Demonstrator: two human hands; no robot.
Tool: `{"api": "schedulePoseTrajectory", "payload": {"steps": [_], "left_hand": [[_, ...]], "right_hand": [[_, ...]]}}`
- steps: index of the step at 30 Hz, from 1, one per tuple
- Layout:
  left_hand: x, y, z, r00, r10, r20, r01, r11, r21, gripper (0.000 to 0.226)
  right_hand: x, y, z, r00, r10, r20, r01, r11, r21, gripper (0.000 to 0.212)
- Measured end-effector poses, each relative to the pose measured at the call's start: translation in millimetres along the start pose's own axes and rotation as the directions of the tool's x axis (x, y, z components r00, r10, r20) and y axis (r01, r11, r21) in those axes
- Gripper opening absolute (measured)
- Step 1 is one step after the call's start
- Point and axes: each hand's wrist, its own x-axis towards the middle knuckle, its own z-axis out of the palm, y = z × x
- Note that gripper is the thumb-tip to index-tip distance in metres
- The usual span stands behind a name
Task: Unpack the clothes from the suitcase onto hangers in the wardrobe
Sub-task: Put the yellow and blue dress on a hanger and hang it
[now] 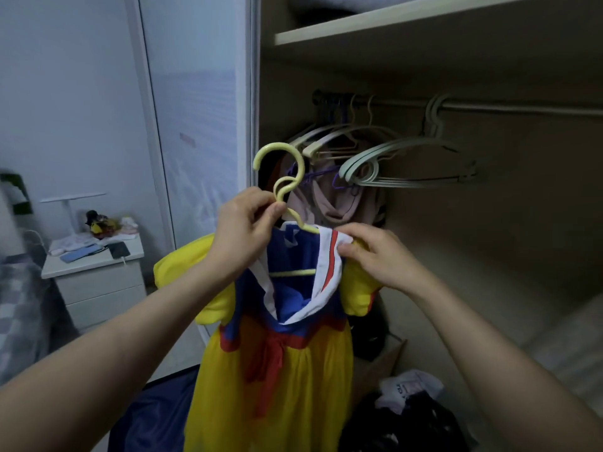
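A child's dress (287, 363) with a blue bodice, yellow skirt, puffed yellow sleeves, red sash and white collar hangs on a pale yellow hanger (283, 177) in front of the open wardrobe. My left hand (244, 230) pinches the hanger's neck just below the double hook. My right hand (375, 252) grips the white collar at the dress's right shoulder, over the hanger's arm. The hook points up, below and left of the wardrobe rail (489, 107).
Several empty pale hangers (401, 161) and a pinkish garment (336, 200) hang on the rail. A shelf (391, 24) runs above. Dark clothes and a bag (408, 409) lie on the wardrobe floor. A white nightstand (98, 282) stands at left, by the sliding door (195, 125).
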Motion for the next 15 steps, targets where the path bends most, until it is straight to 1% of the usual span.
{"api": "schedulePoseTrajectory", "payload": {"steps": [2,4,5,6,7,8,9,10,12,13,15], "left_hand": [[3,1,2,0.998,0.022,0.054,-0.022,1.000,-0.001,0.025],[4,-1,-2,0.989,0.038,0.144,-0.036,0.999,-0.010,0.028],[5,-5,-7,0.977,0.046,0.209,-0.047,0.999,0.003,0.031],[4,-11,-11,0.960,0.042,0.278,-0.058,0.997,0.048,0.034],[4,-19,-17,0.943,0.031,0.333,-0.077,0.989,0.126,0.040],[3,-26,-22,0.933,0.022,0.359,-0.107,0.970,0.219,0.047],[2,-32,-27,0.935,0.023,0.354,-0.135,0.946,0.295,0.055],[1,-37,-31,0.944,0.033,0.328,-0.149,0.931,0.334,0.060],[1,-39,-37,0.959,0.048,0.279,-0.138,0.939,0.315,0.062],[2,-37,-39,0.958,0.053,0.281,-0.138,0.946,0.292,0.062],[1,-33,-38,0.926,0.039,0.375,-0.154,0.947,0.283,0.058]], "right_hand": [[-2,-2,4,0.998,-0.057,-0.029,0.057,0.998,0.013,0.010],[-2,0,3,0.991,-0.088,-0.101,0.087,0.996,-0.005,0.007],[-2,2,-1,0.987,-0.073,-0.142,0.073,0.997,-0.006,0.007],[-2,4,-5,0.983,-0.043,-0.177,0.044,0.999,0.006,0.007],[-3,7,-10,0.979,-0.005,-0.203,0.009,1.000,0.019,0.007],[-4,11,-14,0.976,0.025,-0.218,-0.019,0.999,0.030,0.009],[-5,13,-18,0.974,0.044,-0.223,-0.037,0.999,0.038,0.011],[-6,14,-21,0.973,0.056,-0.224,-0.048,0.998,0.044,0.011],[-8,14,-23,0.972,0.063,-0.228,-0.054,0.998,0.043,0.012],[-8,14,-24,0.971,0.065,-0.231,-0.057,0.998,0.042,0.012],[-8,11,-24,0.971,0.071,-0.228,-0.064,0.997,0.042,0.012]]}}
